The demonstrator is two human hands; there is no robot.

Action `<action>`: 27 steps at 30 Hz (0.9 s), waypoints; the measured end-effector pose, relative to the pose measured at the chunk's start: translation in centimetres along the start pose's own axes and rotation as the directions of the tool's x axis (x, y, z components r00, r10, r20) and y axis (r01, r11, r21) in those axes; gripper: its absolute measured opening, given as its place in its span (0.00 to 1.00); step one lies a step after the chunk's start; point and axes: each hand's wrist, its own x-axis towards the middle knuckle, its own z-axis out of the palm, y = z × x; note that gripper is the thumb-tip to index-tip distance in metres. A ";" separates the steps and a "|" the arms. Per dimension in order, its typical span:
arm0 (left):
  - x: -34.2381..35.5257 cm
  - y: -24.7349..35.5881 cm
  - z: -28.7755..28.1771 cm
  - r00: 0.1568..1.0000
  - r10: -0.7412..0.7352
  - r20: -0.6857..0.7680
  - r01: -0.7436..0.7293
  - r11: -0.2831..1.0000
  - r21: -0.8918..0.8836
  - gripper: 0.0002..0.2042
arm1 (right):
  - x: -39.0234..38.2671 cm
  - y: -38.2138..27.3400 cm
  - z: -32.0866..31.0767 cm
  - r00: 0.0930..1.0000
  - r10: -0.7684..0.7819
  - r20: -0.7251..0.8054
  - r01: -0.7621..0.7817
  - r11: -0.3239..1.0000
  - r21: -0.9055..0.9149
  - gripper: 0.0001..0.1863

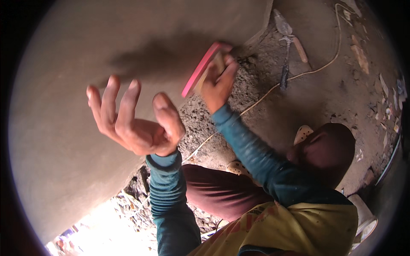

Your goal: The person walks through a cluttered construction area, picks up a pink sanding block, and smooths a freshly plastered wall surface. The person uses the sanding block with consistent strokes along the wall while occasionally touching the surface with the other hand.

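Observation:
My right hand (218, 85) grips a plastering float with a pink-red base (197, 77), held edge-on to me against or very near the lower edge of a smooth grey plastered wall (85, 51). Its handle is mostly covered by my fingers, and the hand is slightly blurred. My left hand (136, 121) is raised in front of the wall with its fingers spread and bent, holding nothing. Whether it touches the wall I cannot tell.
A trowel (282, 23) and a black-handled hammer (285, 70) lie together on the dirt floor. A pale cord (273, 88) runs across the ground past rough mortar (200, 113). Rubble lines the right side; a pale bucket-like container (363, 215) stands lower right.

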 end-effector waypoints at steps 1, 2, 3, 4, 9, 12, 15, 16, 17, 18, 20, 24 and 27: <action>-0.8 1.1 0.0 0.999 -0.051 0.006 0.051 0.999 0.002 0.15 | 2.1 -0.4 -0.8 0.999 0.028 -0.028 -0.028 1.000 0.003 0.29; -1.2 2.4 0.2 0.995 -0.097 0.008 0.097 0.995 -0.004 0.15 | 3.0 1.1 -1.5 0.997 0.067 -0.041 -0.066 0.997 0.033 0.29; -1.8 3.6 0.2 0.990 -0.142 0.020 0.143 0.990 -0.005 0.15 | 3.4 3.2 -1.9 0.993 0.107 -0.051 -0.104 0.993 0.063 0.29; -2.9 4.3 0.5 0.986 -0.167 0.007 0.166 0.985 0.043 0.15 | 3.1 5.2 -2.0 0.988 0.146 -0.043 -0.141 0.985 0.102 0.30; -4.6 8.4 1.4 0.934 -0.306 0.187 0.268 0.942 0.203 0.20 | -3.9 4.6 0.4 0.963 -0.263 0.053 0.265 0.963 -0.037 0.30; -3.9 7.5 -0.8 0.892 -0.406 0.198 0.349 0.898 0.270 0.21 | 2.6 -0.2 -0.9 0.998 -0.071 -0.001 0.071 0.997 0.043 0.32; -2.9 8.2 0.2 0.865 -0.481 0.141 0.452 0.870 0.196 0.21 | 4.9 5.1 -2.9 0.999 0.034 -0.043 -0.032 0.998 0.056 0.36; -2.6 8.5 0.8 0.865 -0.482 0.142 0.455 0.871 0.184 0.21 | 4.8 7.1 -2.6 0.997 0.032 -0.075 -0.029 0.998 0.050 0.37; -2.6 8.5 0.9 0.871 -0.471 0.142 0.443 0.876 0.190 0.21 | 1.6 6.2 -2.0 0.994 0.110 0.020 -0.111 0.983 0.144 0.40; -2.7 8.6 1.5 0.875 -0.462 0.145 0.435 0.882 0.181 0.21 | -0.8 6.4 -1.6 0.997 -0.043 0.063 0.040 0.998 0.043 0.39; -3.0 8.7 1.7 0.877 -0.447 0.178 0.410 0.888 0.210 0.22 | -1.5 5.0 -0.9 0.978 -0.189 0.088 0.191 0.981 -0.013 0.35; -4.6 7.8 -2.2 0.851 -0.497 0.168 0.449 0.856 0.258 0.22 | 8.0 -1.6 -1.7 0.960 -0.257 -0.113 0.251 0.966 -0.065 0.24; -4.8 7.6 -2.7 0.830 -0.541 0.133 0.506 0.832 0.227 0.21 | 9.8 1.3 -3.8 0.984 0.111 -0.139 -0.108 0.994 0.031 0.26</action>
